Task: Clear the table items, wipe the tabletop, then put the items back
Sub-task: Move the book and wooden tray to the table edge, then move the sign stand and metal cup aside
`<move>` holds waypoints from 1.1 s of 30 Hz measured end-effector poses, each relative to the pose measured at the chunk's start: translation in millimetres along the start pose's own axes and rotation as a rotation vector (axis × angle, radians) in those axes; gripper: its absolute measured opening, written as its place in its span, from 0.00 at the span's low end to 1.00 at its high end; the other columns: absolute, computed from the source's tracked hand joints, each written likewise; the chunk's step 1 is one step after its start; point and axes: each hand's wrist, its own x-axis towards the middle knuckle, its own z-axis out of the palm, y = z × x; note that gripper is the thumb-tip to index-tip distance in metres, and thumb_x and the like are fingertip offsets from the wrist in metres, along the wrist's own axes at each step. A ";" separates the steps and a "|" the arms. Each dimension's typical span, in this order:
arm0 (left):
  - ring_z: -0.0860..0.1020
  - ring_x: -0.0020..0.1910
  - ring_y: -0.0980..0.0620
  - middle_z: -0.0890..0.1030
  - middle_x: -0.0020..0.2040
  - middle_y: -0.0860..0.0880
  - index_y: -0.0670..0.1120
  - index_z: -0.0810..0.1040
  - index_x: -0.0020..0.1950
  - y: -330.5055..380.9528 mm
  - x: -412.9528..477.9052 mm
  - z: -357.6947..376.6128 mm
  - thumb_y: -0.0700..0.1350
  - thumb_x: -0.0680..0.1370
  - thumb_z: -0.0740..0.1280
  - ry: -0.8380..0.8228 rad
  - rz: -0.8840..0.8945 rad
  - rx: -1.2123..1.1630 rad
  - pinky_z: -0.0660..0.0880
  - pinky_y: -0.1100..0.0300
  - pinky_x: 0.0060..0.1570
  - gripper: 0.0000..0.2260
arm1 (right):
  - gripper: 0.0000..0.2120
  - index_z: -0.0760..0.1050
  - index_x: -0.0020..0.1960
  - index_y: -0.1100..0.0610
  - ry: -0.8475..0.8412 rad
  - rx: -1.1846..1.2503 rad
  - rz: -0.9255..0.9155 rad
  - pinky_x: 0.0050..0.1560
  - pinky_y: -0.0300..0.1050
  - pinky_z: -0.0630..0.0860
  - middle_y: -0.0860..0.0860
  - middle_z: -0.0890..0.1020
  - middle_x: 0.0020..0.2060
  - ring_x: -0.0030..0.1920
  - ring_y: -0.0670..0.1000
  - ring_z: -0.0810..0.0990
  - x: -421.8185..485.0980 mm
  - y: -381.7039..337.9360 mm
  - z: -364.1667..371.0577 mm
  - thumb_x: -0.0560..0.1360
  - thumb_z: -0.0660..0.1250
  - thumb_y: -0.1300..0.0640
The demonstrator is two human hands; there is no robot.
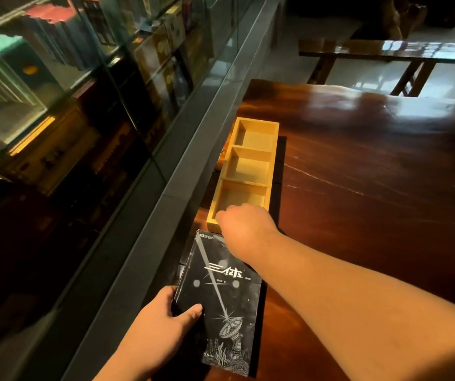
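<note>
A black book (220, 295) with a white starburst and radio-dish drawing lies at the near left edge of the dark wooden table (358, 188). My left hand (163, 320) grips its left side, thumb on the cover. Just beyond the book stands a light wooden tray (271, 171) with three empty compartments, set lengthwise along the table's left edge. My right hand (244, 226) reaches across over the book and its fingers curl on the tray's near wall, at the nearest compartment.
A glass-fronted cabinet (83, 105) filled with books and boxes runs along the left, with a grey ledge (182, 166) between it and the table. A dark wooden bench (385, 50) stands on the pale floor beyond the table's far end.
</note>
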 end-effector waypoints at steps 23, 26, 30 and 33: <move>0.74 0.64 0.42 0.76 0.68 0.47 0.53 0.70 0.71 271.0 -48.0 74.5 0.73 0.67 0.68 0.418 0.753 0.758 0.78 0.41 0.58 0.39 | 0.34 0.62 0.74 0.47 0.457 0.126 0.267 0.58 0.56 0.74 0.49 0.73 0.66 0.64 0.55 0.71 -222.4 210.9 -63.7 0.73 0.65 0.34; 0.74 0.65 0.42 0.75 0.70 0.46 0.53 0.69 0.73 356.1 -78.4 135.3 0.68 0.67 0.72 0.414 0.915 0.707 0.76 0.43 0.59 0.38 | 0.36 0.65 0.73 0.49 0.510 0.067 0.390 0.56 0.57 0.76 0.50 0.74 0.64 0.62 0.57 0.72 -287.1 278.6 -83.5 0.72 0.66 0.33; 0.71 0.69 0.43 0.70 0.74 0.49 0.55 0.66 0.75 451.4 -120.1 229.0 0.69 0.69 0.69 0.341 1.099 0.698 0.74 0.44 0.62 0.38 | 0.36 0.65 0.73 0.50 0.557 0.011 0.515 0.58 0.58 0.75 0.52 0.73 0.65 0.62 0.58 0.71 -378.4 365.8 -100.7 0.71 0.67 0.35; 0.72 0.69 0.44 0.68 0.75 0.50 0.56 0.65 0.75 506.7 -147.6 300.1 0.70 0.68 0.69 0.312 1.222 0.685 0.76 0.45 0.60 0.39 | 0.37 0.65 0.73 0.52 0.574 -0.037 0.603 0.59 0.59 0.74 0.54 0.73 0.66 0.63 0.59 0.71 -441.8 427.4 -105.7 0.71 0.68 0.36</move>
